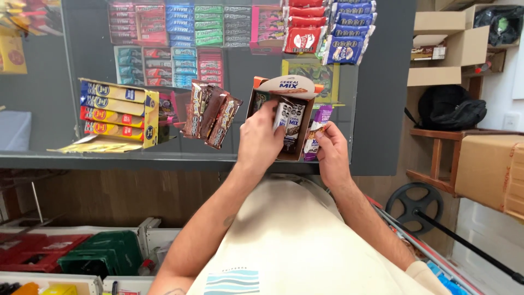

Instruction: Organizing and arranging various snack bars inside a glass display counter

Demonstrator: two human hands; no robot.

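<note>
An orange-and-white open display box of cereal bars (262,90) stands on the dark glass counter (65,158) near its front edge. My left hand (261,139) grips dark-wrapped cereal bars (289,123) inside the box. To its right my right hand (331,154) holds a purple-and-white wrapped bar (316,131) beside the box's right wall. Left of the box lies a fanned stack of brown wrapped bars (210,114).
A yellow display box of blue, red and yellow candy bars (117,112) sits at the counter's left. Gum and chocolate packs (174,33) show under the glass. Cardboard boxes (491,169), a black bag (450,106) on a wooden stool, and red and green crates (71,254) surround me.
</note>
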